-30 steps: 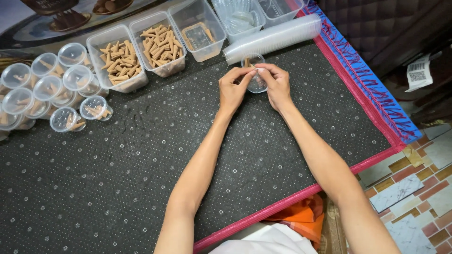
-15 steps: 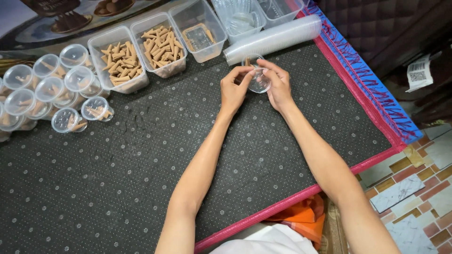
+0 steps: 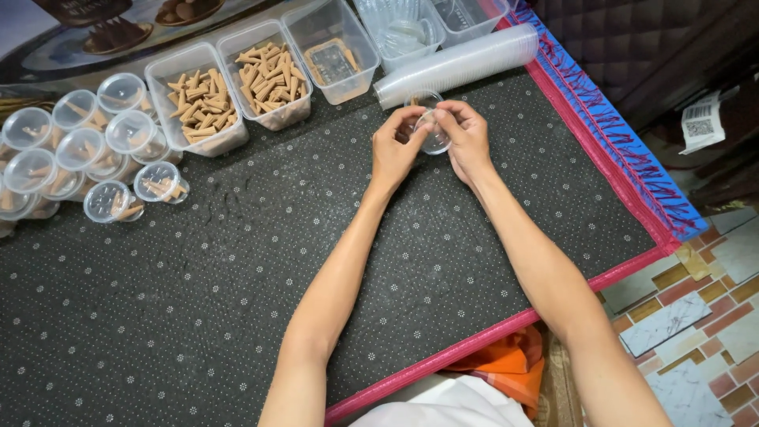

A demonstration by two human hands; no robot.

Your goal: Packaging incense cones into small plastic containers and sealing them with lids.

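Note:
Both of my hands meet over a small clear plastic cup (image 3: 434, 134) just above the dark dotted mat (image 3: 237, 269). My left hand (image 3: 395, 150) pinches its left side and my right hand (image 3: 466, 134) grips its right side. The cup is tilted and looks empty inside. A long sleeve of stacked clear cups (image 3: 458, 63) lies right behind my fingers.
Two clear tubs of tan incense cones (image 3: 198, 107) (image 3: 269, 75) stand at the back, beside a tub (image 3: 336, 55) with a few pieces and tubs of clear lids (image 3: 403, 32). Several lidded filled cups (image 3: 79, 150) cluster at the far left. The mat's red edge (image 3: 601, 142) runs along the right, tiled floor beyond.
The hands have stayed in the same spot; the fingers have shifted slightly around the small cup, turning it a little.

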